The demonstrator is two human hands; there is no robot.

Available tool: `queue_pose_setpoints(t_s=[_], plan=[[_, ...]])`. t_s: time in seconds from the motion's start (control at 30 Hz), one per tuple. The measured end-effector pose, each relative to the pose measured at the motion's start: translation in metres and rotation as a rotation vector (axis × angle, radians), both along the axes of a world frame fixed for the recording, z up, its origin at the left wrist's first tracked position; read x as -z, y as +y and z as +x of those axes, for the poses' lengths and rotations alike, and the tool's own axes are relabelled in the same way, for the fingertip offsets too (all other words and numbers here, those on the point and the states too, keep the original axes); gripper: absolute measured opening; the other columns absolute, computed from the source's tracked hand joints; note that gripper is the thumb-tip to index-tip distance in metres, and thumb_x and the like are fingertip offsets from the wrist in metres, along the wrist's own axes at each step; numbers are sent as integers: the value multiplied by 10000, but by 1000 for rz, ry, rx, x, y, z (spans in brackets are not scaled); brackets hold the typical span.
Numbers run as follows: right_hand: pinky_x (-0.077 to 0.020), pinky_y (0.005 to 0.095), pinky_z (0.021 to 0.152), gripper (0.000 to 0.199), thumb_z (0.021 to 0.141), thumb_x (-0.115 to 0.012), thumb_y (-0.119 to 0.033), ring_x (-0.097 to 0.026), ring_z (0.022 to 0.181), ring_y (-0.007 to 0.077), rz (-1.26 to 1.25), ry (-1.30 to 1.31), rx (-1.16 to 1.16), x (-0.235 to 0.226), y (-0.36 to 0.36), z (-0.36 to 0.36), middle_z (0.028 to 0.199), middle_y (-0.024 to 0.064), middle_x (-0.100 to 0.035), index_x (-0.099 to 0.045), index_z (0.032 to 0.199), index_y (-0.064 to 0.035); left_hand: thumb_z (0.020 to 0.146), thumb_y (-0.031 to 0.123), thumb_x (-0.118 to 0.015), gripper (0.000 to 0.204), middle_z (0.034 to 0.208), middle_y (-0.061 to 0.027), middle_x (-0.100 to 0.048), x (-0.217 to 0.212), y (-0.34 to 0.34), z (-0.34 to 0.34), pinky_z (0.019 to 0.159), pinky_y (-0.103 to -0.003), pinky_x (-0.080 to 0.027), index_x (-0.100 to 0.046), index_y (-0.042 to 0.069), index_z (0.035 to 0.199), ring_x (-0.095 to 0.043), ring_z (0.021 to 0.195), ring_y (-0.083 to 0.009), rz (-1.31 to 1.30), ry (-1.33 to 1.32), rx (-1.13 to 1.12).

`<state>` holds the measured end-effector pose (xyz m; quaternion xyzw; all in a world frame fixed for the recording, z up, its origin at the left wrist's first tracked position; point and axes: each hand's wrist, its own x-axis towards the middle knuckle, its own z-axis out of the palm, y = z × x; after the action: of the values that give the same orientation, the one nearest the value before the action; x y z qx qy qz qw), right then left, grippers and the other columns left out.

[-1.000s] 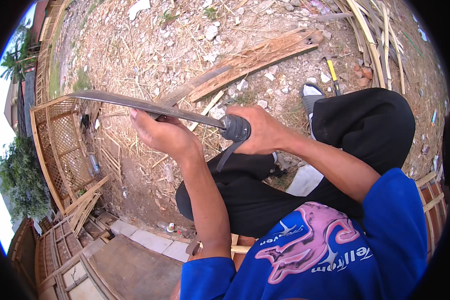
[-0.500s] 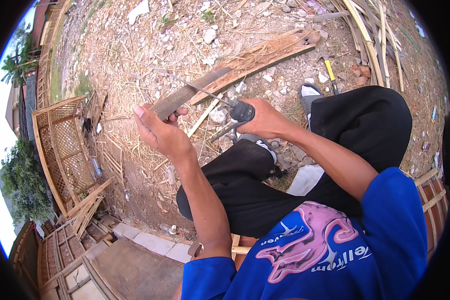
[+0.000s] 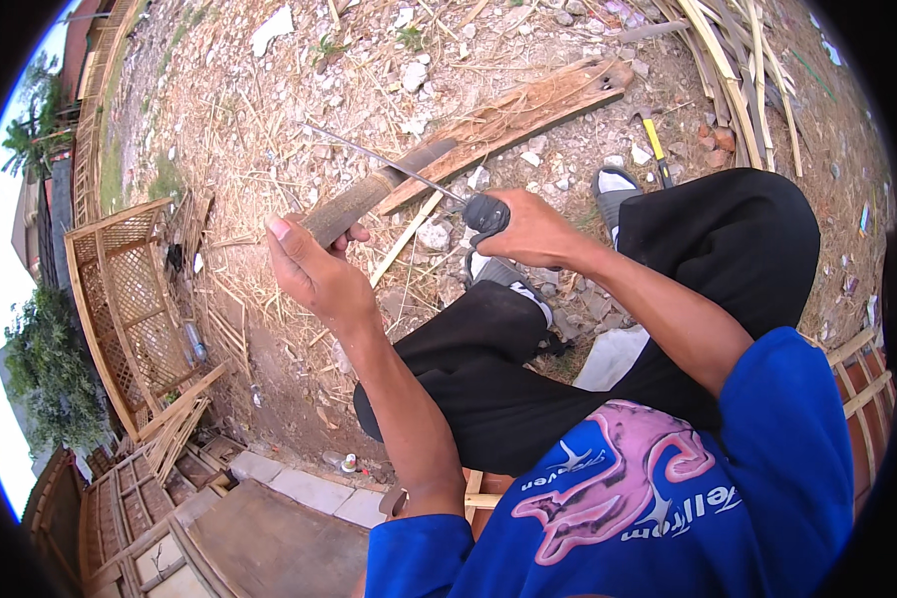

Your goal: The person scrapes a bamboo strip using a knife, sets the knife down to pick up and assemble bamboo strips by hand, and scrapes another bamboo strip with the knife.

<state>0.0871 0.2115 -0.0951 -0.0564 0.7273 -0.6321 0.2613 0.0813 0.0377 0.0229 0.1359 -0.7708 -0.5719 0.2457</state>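
My left hand is closed around the near end of a grey-brown piece of bamboo. The far end of the bamboo lies over or against a weathered wooden plank on the ground; whether they touch I cannot tell. My right hand grips the black-wrapped handle of a long-bladed knife. Its thin blade, seen nearly edge-on, runs up and left across the bamboo. Whether the edge bites into it is not clear.
A yellow-handled hammer lies beside my shoe, right of the plank. Long wood strips are piled at the far right. Rubble and straw cover the ground. A lattice panel stands at left, near a plastic bottle.
The knife has drawn back to the right along the bamboo, its tip now nearer to it. My right wrist has turned slightly. The left hand and bamboo have shifted only a little.
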Motion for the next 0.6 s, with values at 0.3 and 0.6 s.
queue_pose_setpoints(t_s=[0.3,0.6], plan=[[-464,320,663,350,624,-727,-163,-557,678,166,-144,52,-68,-32,1,2,763,87,-624,-587,900,-1,1042,371,-303,417,670,-48,-509,-4,11,3,497,-225,-366,-462,32,859,-550,538,-130,-125,-10,76],[-464,331,655,321,646,-717,-157,-557,675,174,-98,141,-85,-55,7,-6,758,86,-616,-581,887,6,1041,364,-315,409,677,-55,-523,-5,3,5,513,-237,-369,-460,32,850,-556,546,-130,-194,-30,158]])
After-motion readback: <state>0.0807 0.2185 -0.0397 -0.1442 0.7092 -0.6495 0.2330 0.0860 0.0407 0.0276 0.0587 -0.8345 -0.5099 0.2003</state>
